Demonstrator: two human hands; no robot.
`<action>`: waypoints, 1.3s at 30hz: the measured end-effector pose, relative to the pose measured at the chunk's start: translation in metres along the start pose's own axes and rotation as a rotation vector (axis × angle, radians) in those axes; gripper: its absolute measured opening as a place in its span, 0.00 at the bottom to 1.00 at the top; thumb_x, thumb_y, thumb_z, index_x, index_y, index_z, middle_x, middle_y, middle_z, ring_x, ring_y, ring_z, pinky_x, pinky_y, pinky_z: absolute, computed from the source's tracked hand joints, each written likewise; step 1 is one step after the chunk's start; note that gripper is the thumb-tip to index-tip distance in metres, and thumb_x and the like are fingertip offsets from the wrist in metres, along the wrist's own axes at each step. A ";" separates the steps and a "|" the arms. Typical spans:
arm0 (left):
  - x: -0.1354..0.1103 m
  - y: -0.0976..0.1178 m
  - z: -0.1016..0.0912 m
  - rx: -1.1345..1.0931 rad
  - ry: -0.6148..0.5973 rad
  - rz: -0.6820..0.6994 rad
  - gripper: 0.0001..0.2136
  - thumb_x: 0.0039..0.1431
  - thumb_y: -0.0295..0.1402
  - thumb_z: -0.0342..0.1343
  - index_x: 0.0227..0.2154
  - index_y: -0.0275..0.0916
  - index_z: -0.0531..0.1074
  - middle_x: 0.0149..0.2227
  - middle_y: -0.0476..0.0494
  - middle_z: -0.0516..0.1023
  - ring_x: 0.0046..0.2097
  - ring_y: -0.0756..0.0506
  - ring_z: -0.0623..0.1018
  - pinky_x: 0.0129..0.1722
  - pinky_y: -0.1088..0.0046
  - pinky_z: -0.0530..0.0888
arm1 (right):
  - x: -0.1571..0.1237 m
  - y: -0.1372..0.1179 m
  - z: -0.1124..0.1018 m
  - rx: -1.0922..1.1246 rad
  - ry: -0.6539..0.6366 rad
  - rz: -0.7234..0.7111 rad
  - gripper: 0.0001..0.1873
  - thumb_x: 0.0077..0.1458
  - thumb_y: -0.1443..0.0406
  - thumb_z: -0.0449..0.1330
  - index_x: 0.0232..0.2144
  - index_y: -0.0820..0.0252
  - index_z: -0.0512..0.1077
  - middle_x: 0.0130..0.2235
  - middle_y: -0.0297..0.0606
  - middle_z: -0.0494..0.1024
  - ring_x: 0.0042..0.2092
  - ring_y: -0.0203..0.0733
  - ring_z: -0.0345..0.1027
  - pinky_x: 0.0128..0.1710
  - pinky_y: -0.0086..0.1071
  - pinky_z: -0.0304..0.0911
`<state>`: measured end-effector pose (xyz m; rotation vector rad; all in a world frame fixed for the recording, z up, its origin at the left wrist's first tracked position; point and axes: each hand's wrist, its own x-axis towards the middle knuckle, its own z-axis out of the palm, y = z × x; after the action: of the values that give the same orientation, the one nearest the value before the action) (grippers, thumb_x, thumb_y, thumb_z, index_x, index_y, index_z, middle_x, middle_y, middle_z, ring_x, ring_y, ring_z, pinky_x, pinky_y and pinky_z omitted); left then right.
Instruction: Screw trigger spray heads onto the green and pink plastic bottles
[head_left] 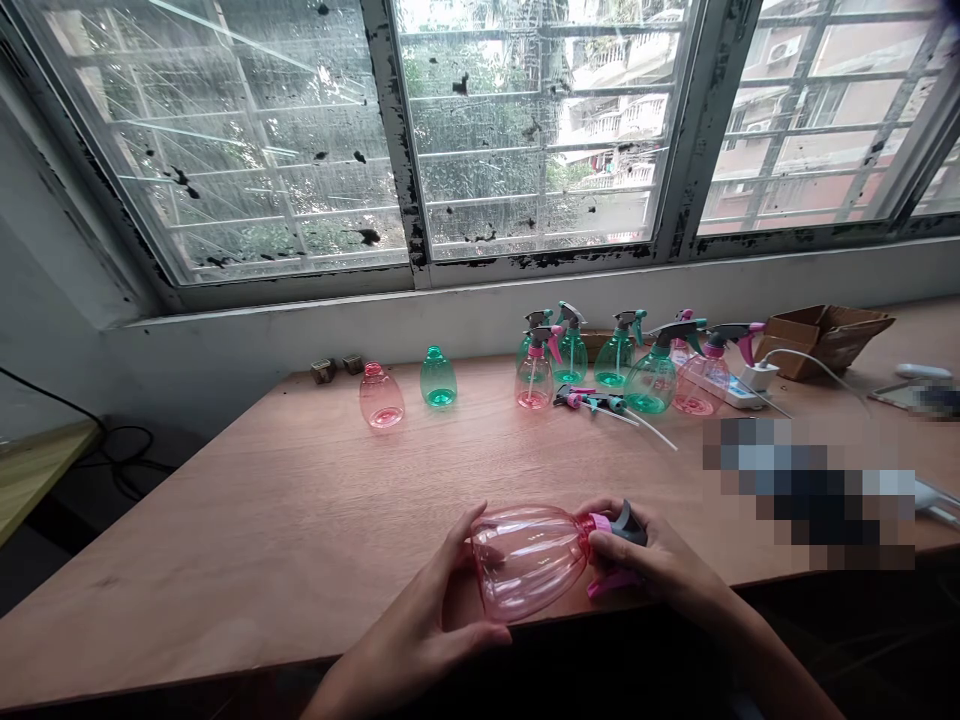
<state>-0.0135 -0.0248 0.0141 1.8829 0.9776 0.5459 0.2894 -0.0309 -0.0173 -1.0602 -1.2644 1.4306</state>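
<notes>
Above the near table edge, a clear pink spray bottle [532,562] lies sideways between my two hands. My left hand [429,604] holds it around its base, thumb below and fingers behind. At its neck, my right hand [670,562] grips the trigger spray head [628,524], which has a pink collar, a dark grey body and a pink trigger pointing down. The collar sits at the bottle's mouth; how tightly it is fitted cannot be seen. Farther back stand a headless pink bottle [382,396] and a headless green bottle [438,378].
Several green and pink bottles with spray heads [616,358] stand near the wall. Loose spray heads [596,401] with tubes lie before them. To the right are a power strip [739,392], a white plug with cable [759,374], a cardboard box [821,338] and a blurred patch.
</notes>
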 end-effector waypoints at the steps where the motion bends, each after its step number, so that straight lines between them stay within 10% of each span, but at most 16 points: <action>1: 0.000 0.000 0.000 0.000 0.004 0.004 0.45 0.58 0.35 0.66 0.70 0.55 0.42 0.72 0.45 0.49 0.70 0.34 0.55 0.70 0.51 0.51 | 0.000 0.000 0.000 0.003 -0.002 0.002 0.23 0.52 0.52 0.69 0.44 0.61 0.72 0.27 0.32 0.79 0.28 0.40 0.73 0.31 0.36 0.75; 13: 0.000 -0.002 0.000 0.010 0.008 0.028 0.45 0.58 0.34 0.66 0.69 0.56 0.42 0.72 0.46 0.49 0.70 0.35 0.54 0.70 0.53 0.52 | 0.000 0.000 0.000 -0.004 -0.003 -0.020 0.22 0.53 0.53 0.69 0.43 0.62 0.73 0.26 0.32 0.79 0.27 0.38 0.73 0.29 0.32 0.73; 21: 0.002 -0.008 0.001 -0.041 -0.020 0.047 0.45 0.59 0.31 0.66 0.69 0.58 0.40 0.63 0.44 0.67 0.65 0.39 0.67 0.68 0.56 0.59 | 0.000 0.000 0.001 0.001 -0.006 -0.008 0.22 0.53 0.53 0.69 0.43 0.61 0.71 0.26 0.32 0.78 0.27 0.39 0.74 0.30 0.34 0.74; 39: 0.007 -0.014 0.003 -0.109 -0.050 0.138 0.46 0.59 0.27 0.64 0.69 0.60 0.39 0.72 0.47 0.47 0.68 0.37 0.62 0.70 0.53 0.54 | 0.001 0.005 -0.002 0.004 -0.022 -0.013 0.21 0.53 0.54 0.70 0.43 0.62 0.72 0.27 0.31 0.78 0.28 0.38 0.72 0.31 0.35 0.75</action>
<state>-0.0129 -0.0167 0.0001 1.8663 0.7746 0.6182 0.2910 -0.0302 -0.0227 -1.0344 -1.2816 1.4380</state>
